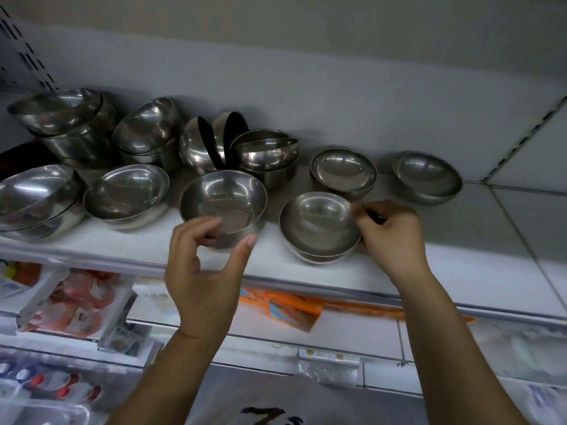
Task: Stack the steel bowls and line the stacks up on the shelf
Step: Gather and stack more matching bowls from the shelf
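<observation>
The right hand [389, 237] pinches the right rim of a low stack [319, 231] of two nested bowls. Its thumb and first fingers are closed on the edge and the other fingers are curled behind. This stack stands on the front part of the shelf [276, 265], a little right of the middle.

The left hand [208, 265] makes a wide C, fingers and thumb apart, at the near wall of a single bowl [224, 200] just left of the stack. The thumb tip lies against the lower wall of this bowl, but I cannot tell if the hand really grips it. Bowl and stack are near each other and do not touch.

Behind them, toward the right, a nested pair [343, 173] and a lone bowl [426, 179] stand apart. On the left half many bowls crowd together: a tall stack [61, 124] with its top tilted, tipped bowls [202, 145] lying on their sides, a short stack [267, 157] beside them, and wide bowls [125, 194] in front.

The shelf is white and the back wall [276, 72] is grey. A lower shelf holds packets [76, 299], and one orange packet [294, 308] hangs under the edge.
</observation>
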A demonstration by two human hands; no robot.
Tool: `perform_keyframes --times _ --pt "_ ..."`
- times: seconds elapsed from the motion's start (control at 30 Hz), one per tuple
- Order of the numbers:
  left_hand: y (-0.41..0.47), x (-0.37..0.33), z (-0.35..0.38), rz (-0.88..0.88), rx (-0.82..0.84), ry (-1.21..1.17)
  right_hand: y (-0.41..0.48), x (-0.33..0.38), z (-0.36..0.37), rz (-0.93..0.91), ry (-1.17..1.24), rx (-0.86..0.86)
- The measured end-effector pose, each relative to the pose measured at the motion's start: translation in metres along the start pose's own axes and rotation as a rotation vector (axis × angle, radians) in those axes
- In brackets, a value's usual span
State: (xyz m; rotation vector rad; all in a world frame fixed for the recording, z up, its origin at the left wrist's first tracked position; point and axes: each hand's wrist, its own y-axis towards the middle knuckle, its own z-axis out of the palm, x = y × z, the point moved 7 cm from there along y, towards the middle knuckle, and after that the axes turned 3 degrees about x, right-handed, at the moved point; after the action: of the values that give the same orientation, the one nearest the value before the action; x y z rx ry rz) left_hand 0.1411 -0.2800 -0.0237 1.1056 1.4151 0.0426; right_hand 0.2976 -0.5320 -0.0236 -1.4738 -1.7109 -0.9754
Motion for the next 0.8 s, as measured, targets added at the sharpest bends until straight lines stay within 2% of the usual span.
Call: perform_keyframes --times 0.13,0.37,0.5,0.57,0.7,0.8 --pt "-0.007 -0.021 0.019 0.066 0.109 -0.032 -0.003 -0.003 -0.007 0.069 0.007 -0.005" --pt "-0.011 -0.035 0.041 0.135 0.135 -0.046 0.001 -0.015 -0.013 0.144 0.045 0.028" --pt "-0.019 -0.029 0.064 -0.023 0.259 -0.183 0.011 -0.019 -0.013 0.161 0.066 0.084" --pt "-0.021 -0.027 0.072 -0.089 0.286 -0.178 0.021 -0.019 -0.020 0.112 0.006 0.040" --pt "-0.022 -0.030 0.083 -0.067 0.331 -0.076 0.042 -0.014 -0.030 -0.035 -0.003 0.009" --pt "-0.025 -0.027 0.097 -0.179 0.482 -0.068 0.057 -0.016 -0.027 -0.125 -0.026 0.052"
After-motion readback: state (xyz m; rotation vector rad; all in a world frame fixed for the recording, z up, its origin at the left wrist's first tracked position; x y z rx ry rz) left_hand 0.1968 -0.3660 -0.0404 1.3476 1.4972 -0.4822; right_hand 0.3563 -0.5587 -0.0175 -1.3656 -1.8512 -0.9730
